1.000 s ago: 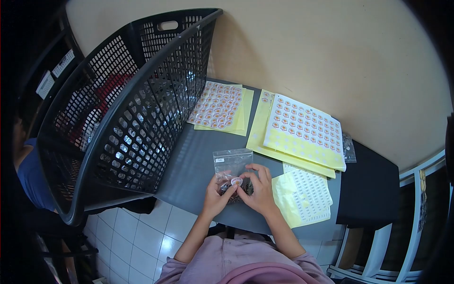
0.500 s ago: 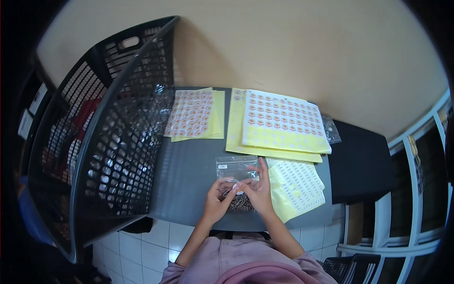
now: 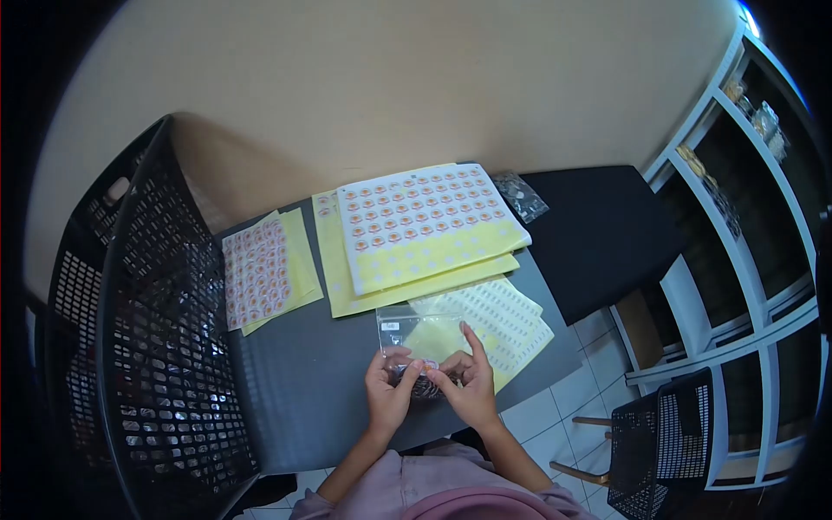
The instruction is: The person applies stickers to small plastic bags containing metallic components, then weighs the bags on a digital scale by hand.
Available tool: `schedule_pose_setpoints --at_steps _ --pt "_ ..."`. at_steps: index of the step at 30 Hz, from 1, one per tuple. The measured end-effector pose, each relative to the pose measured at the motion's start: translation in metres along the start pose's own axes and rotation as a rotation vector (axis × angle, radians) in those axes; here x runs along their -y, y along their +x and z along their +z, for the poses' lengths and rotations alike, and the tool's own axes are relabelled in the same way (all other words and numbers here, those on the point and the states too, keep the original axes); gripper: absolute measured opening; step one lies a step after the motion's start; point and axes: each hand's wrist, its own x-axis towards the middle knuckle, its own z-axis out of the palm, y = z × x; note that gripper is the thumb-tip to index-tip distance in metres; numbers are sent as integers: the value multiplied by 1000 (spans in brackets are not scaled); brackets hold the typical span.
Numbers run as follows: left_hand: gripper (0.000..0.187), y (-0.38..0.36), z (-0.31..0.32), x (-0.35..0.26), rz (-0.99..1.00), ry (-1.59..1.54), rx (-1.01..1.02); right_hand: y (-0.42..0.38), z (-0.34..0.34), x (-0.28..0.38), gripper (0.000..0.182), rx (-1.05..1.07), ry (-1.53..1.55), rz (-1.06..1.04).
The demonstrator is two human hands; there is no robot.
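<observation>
Both hands are at the near edge of the grey table (image 3: pixel 329 390), at about 6 o'clock in the view, working on a small clear zip bag (image 3: pixel 414 334) that lies flat there. The left hand (image 3: pixel 390 392) has its thumb and fingers closed in a pinching grip on the bag's lower part, where a dark clump of contents sits. The right hand (image 3: pixel 468 388) presses the same spot with its thumb, its forefinger stretched up along the bag's right side.

A second ago an orange round sticker showed plainly between the fingertips on the bag; now the fingers cover that spot, so I cannot tell whether it is stuck down (it is likely being pressed on). The bag stays where it was, under both hands. What has shifted most is the view itself: the head has turned to the right, so the black mesh basket (image 3: pixel 165 364) has slid out to 9 o'clock and white shelving (image 3: pixel 737 225) has come in at 3 o'clock.

At 12 o'clock from the hands lies the large sticker sheet (image 3: pixel 425 217), partly used, and at 10 o'clock a smaller sticker sheet (image 3: pixel 257 273). A used-up backing sheet (image 3: pixel 507 316) lies just beside the bag at 2 o'clock.
</observation>
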Motion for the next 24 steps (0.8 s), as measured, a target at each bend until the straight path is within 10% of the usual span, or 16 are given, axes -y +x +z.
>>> schedule_pose_setpoints --at_steps 16,20,24 --pt "25 22 116 19 28 101 41 60 -154 14 46 248 -139 -299" --pt "20 35 142 19 34 -17 -47 124 -239 6 26 -152 -14 -244" --pt "15 48 162 21 72 -28 -86 228 -318 -36 14 -233 -566 -407"
